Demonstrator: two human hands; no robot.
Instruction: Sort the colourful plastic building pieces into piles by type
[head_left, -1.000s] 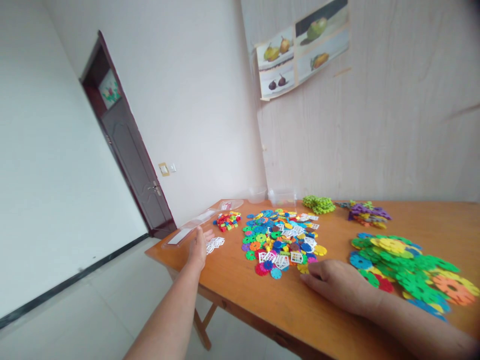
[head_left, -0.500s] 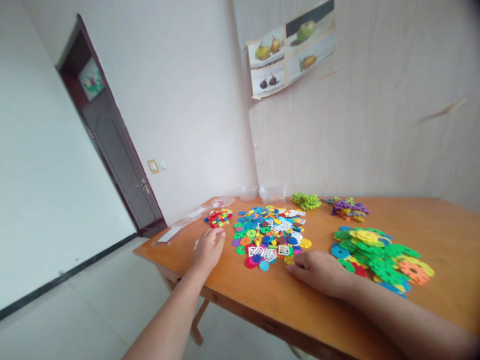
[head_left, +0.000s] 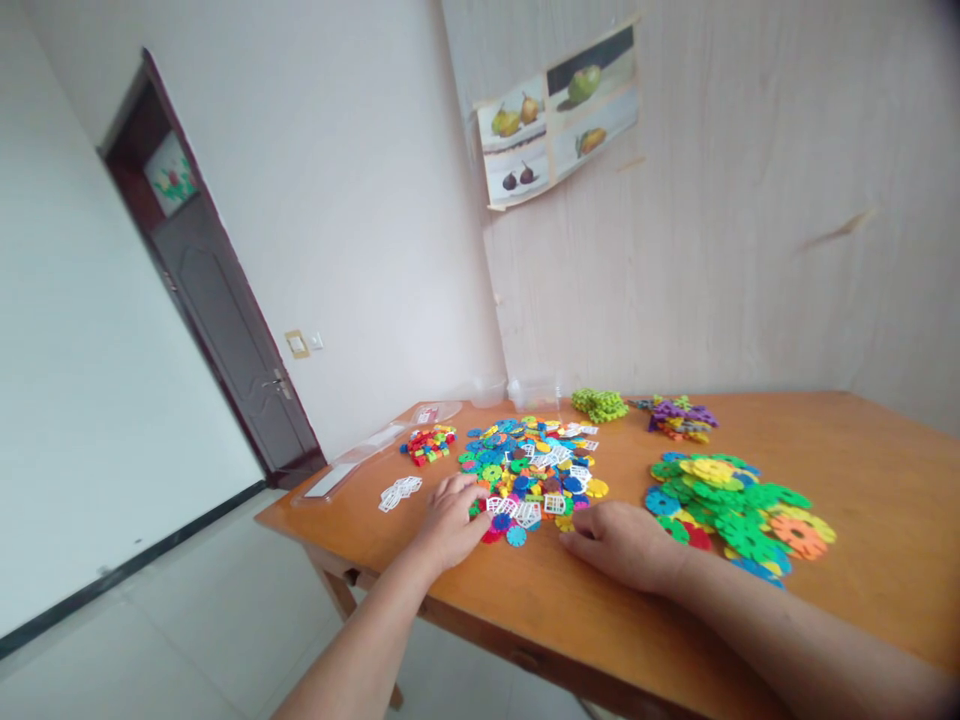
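My left hand (head_left: 454,522) reaches to the left edge of a pile of small coloured plastic discs (head_left: 504,448), its fingers apart and its fingertips at the discs beside white lattice window pieces (head_left: 528,514). No piece shows in its grasp. My right hand (head_left: 628,545) rests on the table at the pile's front right corner, fingers curled under; whatever they hold, if anything, is hidden. A small stack of white lattice pieces (head_left: 400,492) lies to the left of my left hand.
Larger notched discs (head_left: 750,510) are heaped on the right. Small red and yellow blocks (head_left: 431,444), green pieces (head_left: 599,404) and purple pieces (head_left: 682,416) lie farther back. Clear plastic containers (head_left: 535,393) stand near the wall. A clear lid (head_left: 352,466) lies along the table's (head_left: 525,600) left edge.
My left hand has moved right, from over the white lattice stack to the disc pile, uncovering the stack. My right hand stays at the pile's front. The view has shifted slightly.
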